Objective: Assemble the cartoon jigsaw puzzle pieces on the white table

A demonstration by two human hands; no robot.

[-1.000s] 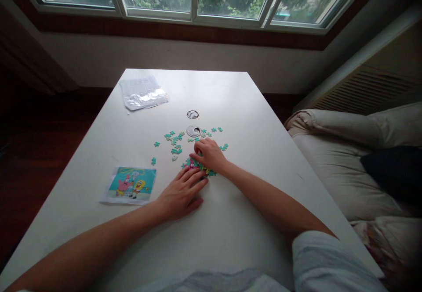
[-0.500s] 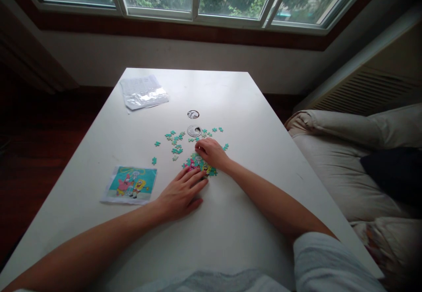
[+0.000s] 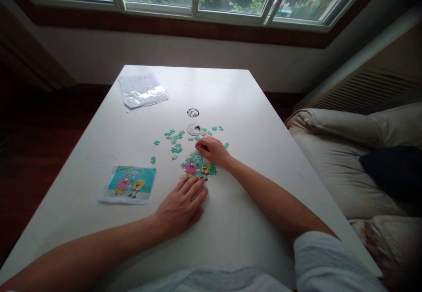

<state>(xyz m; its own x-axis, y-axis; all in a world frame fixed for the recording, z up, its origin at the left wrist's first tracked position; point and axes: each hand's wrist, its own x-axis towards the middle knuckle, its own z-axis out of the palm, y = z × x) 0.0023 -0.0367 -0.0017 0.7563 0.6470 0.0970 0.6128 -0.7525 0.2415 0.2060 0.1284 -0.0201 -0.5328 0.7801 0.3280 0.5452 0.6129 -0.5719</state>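
Observation:
A partly joined cartoon puzzle [image 3: 198,167] lies in the middle of the white table [image 3: 231,221]. My left hand [image 3: 180,207] rests flat on the table just below it, fingers stretched out and empty. My right hand [image 3: 212,150] sits at the puzzle's upper right edge, fingers curled and pinched at a spot among the loose teal pieces [image 3: 174,145]; what it pinches is too small to make out. Those loose pieces are scattered beyond the puzzle, toward the window.
A printed reference picture [image 3: 129,184] lies at the left. A clear plastic bag on paper [image 3: 142,91] sits at the far left. Two round cable holes [image 3: 193,120] are in the table. A cushioned sofa [image 3: 356,160] stands at the right.
My left hand slid back toward me, off the puzzle's lower edge. My right hand moved up and away from the puzzle's centre, uncovering the joined picture.

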